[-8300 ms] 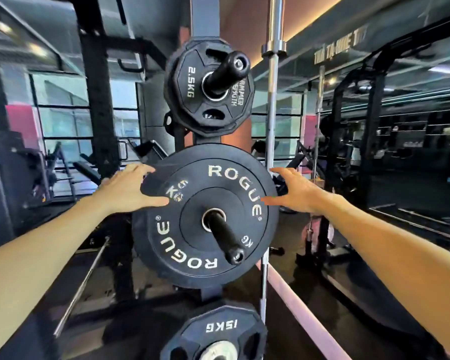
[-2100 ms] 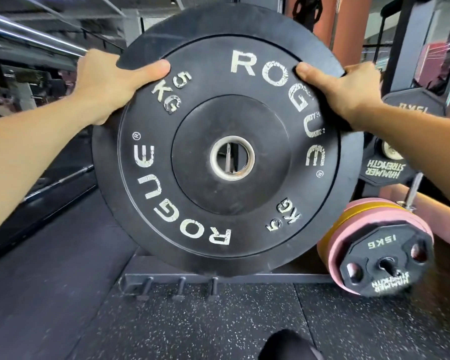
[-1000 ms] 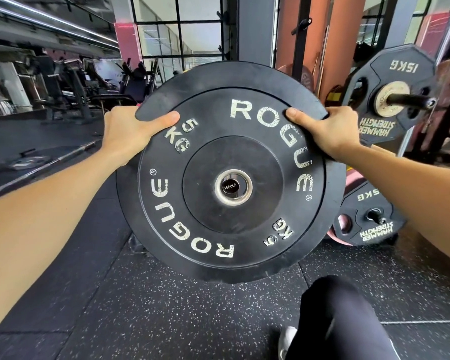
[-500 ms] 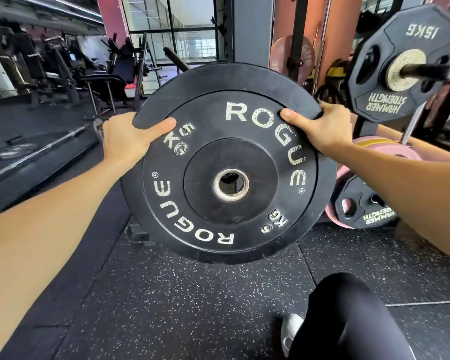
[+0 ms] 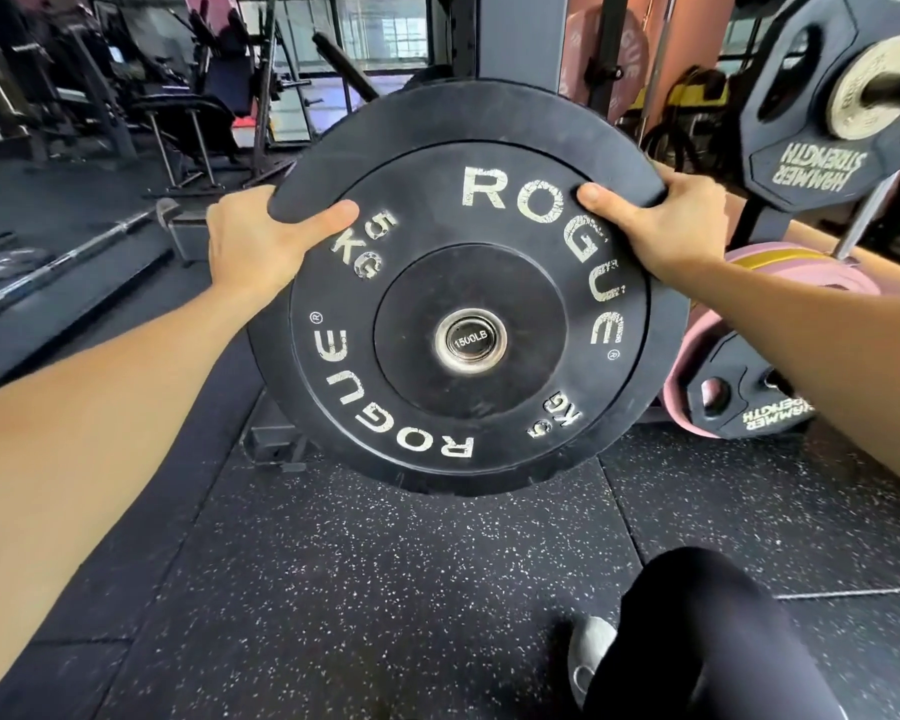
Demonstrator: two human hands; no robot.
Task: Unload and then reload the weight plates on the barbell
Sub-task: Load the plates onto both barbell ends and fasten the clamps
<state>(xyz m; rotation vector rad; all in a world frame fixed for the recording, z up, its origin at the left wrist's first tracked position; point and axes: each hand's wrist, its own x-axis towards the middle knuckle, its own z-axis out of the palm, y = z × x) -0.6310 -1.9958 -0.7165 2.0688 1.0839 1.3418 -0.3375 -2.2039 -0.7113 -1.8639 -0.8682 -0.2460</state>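
Head view: round black rubber bumper plate (image 5: pixel 468 288), white "ROGUE" and "5 KG" lettering, fills frame centre, held upright off the floor, face toward the camera. Left hand (image 5: pixel 261 241) grasps the upper-left rim, thumb laid across the face, fingers hidden behind. Right hand (image 5: pixel 666 226) does the same on the upper-right rim. Two-sided high grip likely keeps the plate hanging square so the bore can be steered.

Steel centre ring (image 5: pixel 470 341) of the plate shows a round end cap reading "1500LB" through it. I read that as the barbell sleeve end, lined up with the bore. Cannot tell whether the sleeve has entered the hole or sits just behind it. Long steel bar shaft (image 5: pixel 68 257) runs off toward the left edge, low over the floor.

Judgement: reload step, plate about to slide on. Next move needs a straight push along the sleeve axis; any tilt will bind the ring.

Right of frame: black multi-sided "HAMMER STRENGTH" plate (image 5: pixel 811 127) on a storage peg, upper right; pink round plates (image 5: pixel 801 267) below it. Speckled black rubber floor (image 5: pixel 385 589) underneath.
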